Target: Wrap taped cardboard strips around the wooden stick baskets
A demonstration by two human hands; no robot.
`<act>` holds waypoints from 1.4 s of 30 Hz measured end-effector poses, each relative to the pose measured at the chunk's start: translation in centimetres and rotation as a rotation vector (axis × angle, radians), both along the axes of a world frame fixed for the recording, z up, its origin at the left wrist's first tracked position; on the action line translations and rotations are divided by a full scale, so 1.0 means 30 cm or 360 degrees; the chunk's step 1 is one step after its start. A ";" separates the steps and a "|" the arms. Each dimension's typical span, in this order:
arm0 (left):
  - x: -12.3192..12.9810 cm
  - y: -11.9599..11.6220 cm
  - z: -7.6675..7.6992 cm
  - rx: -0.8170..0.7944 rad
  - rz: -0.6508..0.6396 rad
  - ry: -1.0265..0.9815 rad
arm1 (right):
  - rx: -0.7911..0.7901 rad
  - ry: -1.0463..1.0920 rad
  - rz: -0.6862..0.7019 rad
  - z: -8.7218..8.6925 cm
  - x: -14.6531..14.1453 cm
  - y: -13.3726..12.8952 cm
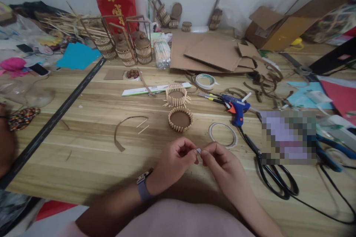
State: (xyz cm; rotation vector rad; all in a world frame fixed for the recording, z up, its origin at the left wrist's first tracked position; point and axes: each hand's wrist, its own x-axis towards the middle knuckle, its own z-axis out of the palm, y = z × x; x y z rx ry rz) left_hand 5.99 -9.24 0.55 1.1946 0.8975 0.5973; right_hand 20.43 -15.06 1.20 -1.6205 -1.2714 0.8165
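My left hand and my right hand meet near the table's front edge, fingertips pinched. A small whitish strip shows between them, held from both sides; its exact kind is too small to make out. Just beyond my hands stands a round brown base ringed with short wooden sticks. Behind that is a similar stick ring, with loose sticks poking out at its foot. A roll of tape lies flat beyond my right hand. To the left lie a curved brown strip and two loose sticks.
A blue glue gun and black scissors with a cable lie to the right. Cardboard sheets, small handled stick baskets and an open box stand at the back. Another person's arm rests at the left.
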 end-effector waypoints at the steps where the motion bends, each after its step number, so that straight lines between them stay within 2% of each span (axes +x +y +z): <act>1: 0.000 -0.001 0.000 0.0005 0.0006 -0.0008 | 0.0014 -0.0013 0.0004 0.001 -0.002 -0.002; 8: 0.001 0.001 0.001 0.0025 0.0029 0.0024 | 0.0080 -0.0200 0.0046 0.001 -0.006 -0.007; 12: 0.003 0.004 0.003 0.0044 0.0103 0.0132 | 0.0387 -0.0589 -0.0075 0.000 0.001 -0.013; 14: 0.004 0.003 0.003 0.0058 0.0124 0.0175 | 0.0562 -0.0821 -0.0055 0.002 0.002 -0.015; 19: 0.004 -0.005 -0.008 0.0207 0.0151 0.0256 | 0.0662 -0.1161 0.0083 0.001 0.000 -0.008; 27: -0.004 -0.014 -0.010 0.0380 0.0092 0.0374 | 0.0564 -0.1065 0.0132 -0.002 -0.001 -0.002; 33: -0.014 -0.022 0.000 0.0660 0.0016 0.0509 | 0.0480 -0.1029 0.0202 0.006 0.016 -0.006; 38: -0.021 -0.017 -0.001 0.0914 -0.0061 0.0529 | 0.0498 -0.1097 0.0330 0.017 0.037 -0.009; 42: -0.023 -0.012 -0.001 0.1020 -0.0092 0.0516 | 0.0565 -0.1204 0.0397 0.021 0.044 -0.008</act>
